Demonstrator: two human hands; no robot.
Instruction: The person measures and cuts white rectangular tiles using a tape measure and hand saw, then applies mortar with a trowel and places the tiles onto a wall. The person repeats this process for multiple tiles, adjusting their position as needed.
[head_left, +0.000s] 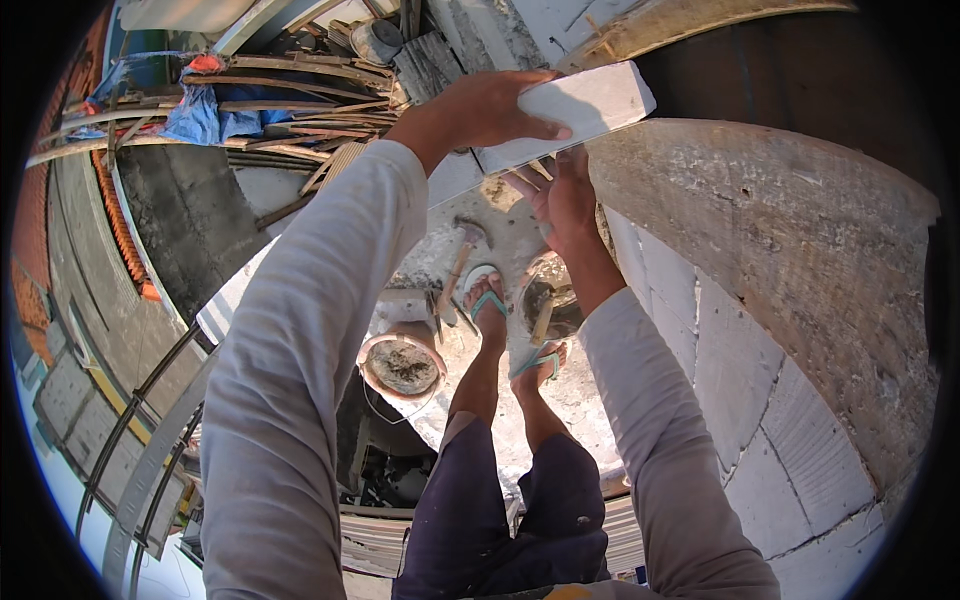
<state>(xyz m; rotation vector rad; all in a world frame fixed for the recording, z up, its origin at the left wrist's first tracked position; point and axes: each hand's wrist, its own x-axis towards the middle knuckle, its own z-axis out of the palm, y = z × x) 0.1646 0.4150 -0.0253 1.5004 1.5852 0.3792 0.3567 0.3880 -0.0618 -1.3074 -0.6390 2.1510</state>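
My left hand [490, 112] is closed on a pale lightweight concrete block [590, 100], its thumb lying across the near face and its fingers over the top. The block is at the upper middle, beside the end of a broad wooden board [780, 240]. Just below the block's lower edge, my right hand [568, 200] has its fingers spread and reaching upward. Its fingertips are close to the block's underside; whether they touch it I cannot tell.
Below stand a bucket of mortar [400, 366] and a round container [552, 290] with a handled tool. A hammer [460, 262] lies near my feet. On the right, a white block wall [715, 370] runs beside the board. Timber [300, 90], a blue tarp [205, 118] and metal rails [150, 430] are leftward.
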